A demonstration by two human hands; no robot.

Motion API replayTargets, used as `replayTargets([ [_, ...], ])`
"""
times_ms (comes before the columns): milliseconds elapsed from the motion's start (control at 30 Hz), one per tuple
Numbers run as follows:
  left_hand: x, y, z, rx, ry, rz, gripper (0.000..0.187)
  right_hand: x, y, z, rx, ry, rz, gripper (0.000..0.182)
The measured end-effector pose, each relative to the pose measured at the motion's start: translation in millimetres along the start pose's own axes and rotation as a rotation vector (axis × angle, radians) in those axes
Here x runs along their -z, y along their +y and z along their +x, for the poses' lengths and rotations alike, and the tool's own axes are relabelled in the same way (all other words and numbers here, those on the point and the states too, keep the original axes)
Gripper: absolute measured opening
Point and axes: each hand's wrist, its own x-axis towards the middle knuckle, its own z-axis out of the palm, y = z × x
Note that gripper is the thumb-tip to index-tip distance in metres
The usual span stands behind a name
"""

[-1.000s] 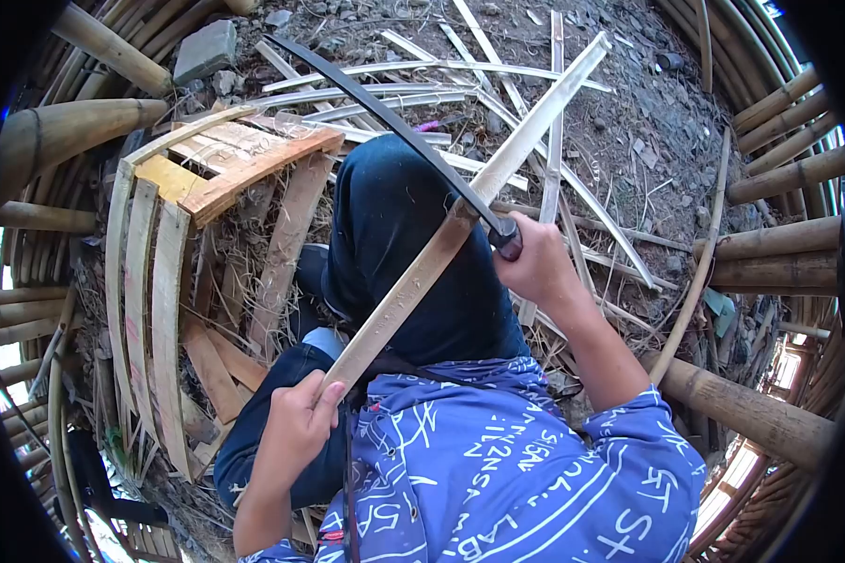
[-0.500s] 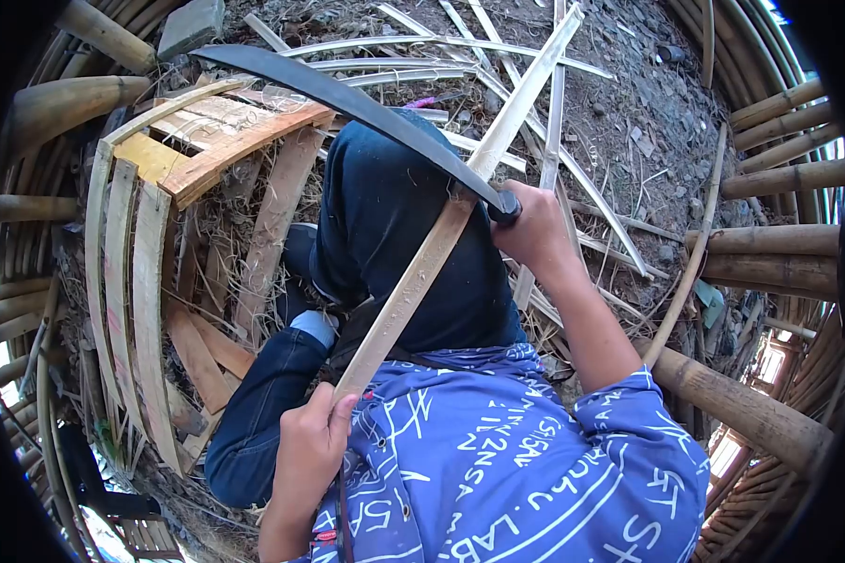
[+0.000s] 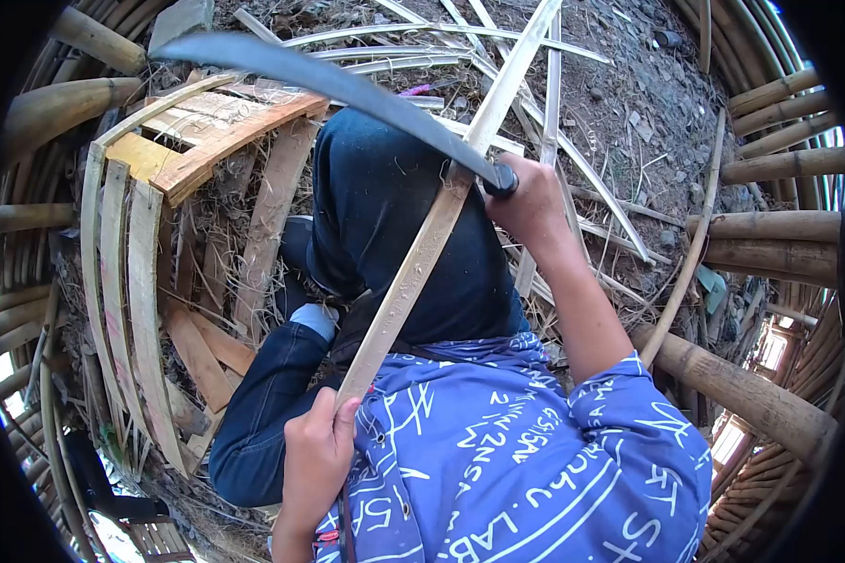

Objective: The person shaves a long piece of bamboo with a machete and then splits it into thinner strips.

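Note:
My left hand is closed around the near end of a long, pale bamboo strip, just in front of my shirt. The strip slants up and away over my raised knee, its far end beyond the knee. My right hand grips the dark handle of a machete. The machete's long curved blade points to the upper left, slightly blurred, and crosses the strip close to the handle. Blade and strip appear to touch there. A small dark piece shows under the strip at the crossing.
A wooden crate with slatted sides lies at my left. Several split bamboo strips are scattered on the dirt ground ahead. A thick bamboo pole lies at my right, and bamboo poles line both sides.
The machete has shifted a little to the left and down, with my right hand moving slightly along the strip. My left hand still holds the strip's near end.

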Motion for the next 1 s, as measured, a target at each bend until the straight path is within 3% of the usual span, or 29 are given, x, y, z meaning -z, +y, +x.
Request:
replayTargets([
  [133,0.4,-2.8,-11.2,0.005,0.010,0.004,0.030,-1.1,18.7,37.3,-0.087,0.114,0.066,0.011],
  [367,4.8,2.8,-27.3,0.073,0.023,0.002,0.030,-5.3,25.1,73.9,-0.025,0.142,-0.038,0.013],
  [467,12.6,-2.1,-38.8,0.123,0.022,0.022,0.029,3.6,31.0,104.4,-0.241,0.152,0.040,0.022],
  [567,19.6,0.1,-53.2,0.125,0.064,0.031,0.028,-3.7,51.9,123.7,-0.226,0.157,0.096,0.021],
  [800,25.5,-1.1,-61.3,0.200,0.080,0.027,0.028,17.7,41.9,113.7,-0.128,0.267,0.151,0.013],
  [1000,36.2,-18.3,-41.9,0.201,0.180,-0.061,0.028,45.0,-1.5,67.5,-0.048,0.171,0.576,0.009],
])
